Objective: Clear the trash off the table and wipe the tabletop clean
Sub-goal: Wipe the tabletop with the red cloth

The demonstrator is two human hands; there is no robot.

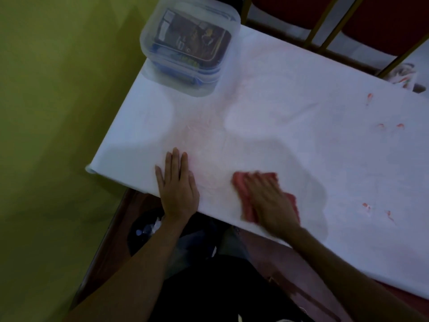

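Observation:
A white tabletop (278, 108) fills the middle of the view. My right hand (269, 201) presses down on a pink cloth (243, 184) near the front edge; the hand is blurred by motion and covers most of the cloth. My left hand (177, 184) lies flat on the table to the left of the cloth, fingers together, holding nothing. Small red smears (380, 125) dot the right part of the table, and a faint pink haze spreads across its middle.
A clear plastic lidded box (190, 45) with dark contents stands at the table's far left corner. A dark bin (148, 228) holding crumpled trash sits under the front edge. Red chairs with gold frames (325, 31) stand behind the table. A green wall is on the left.

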